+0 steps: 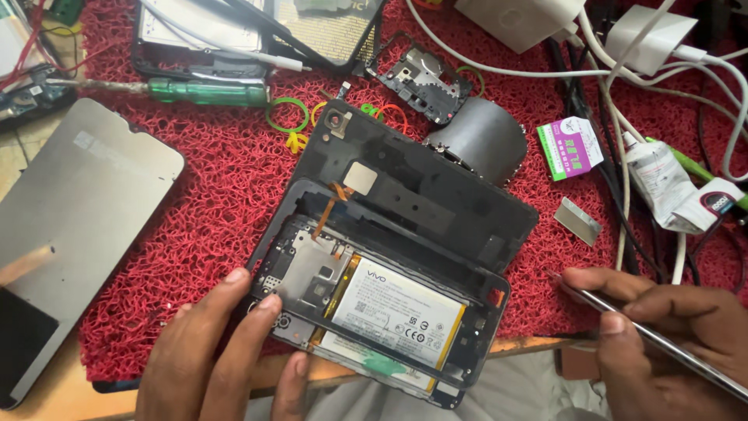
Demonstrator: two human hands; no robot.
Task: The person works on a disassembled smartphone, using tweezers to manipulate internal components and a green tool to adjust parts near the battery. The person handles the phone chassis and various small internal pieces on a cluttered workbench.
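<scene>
Disassembly step: the left hand [214,351] steadies the opened phone [382,312], fingers spread. The right hand [670,327] grips metal tweezers [662,343]. Next: careful tip placement near the battery [393,312].

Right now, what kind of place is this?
Probably a phone repair bench: an opened phone with its battery showing, a green screwdriver, and a loose screen panel.
</scene>
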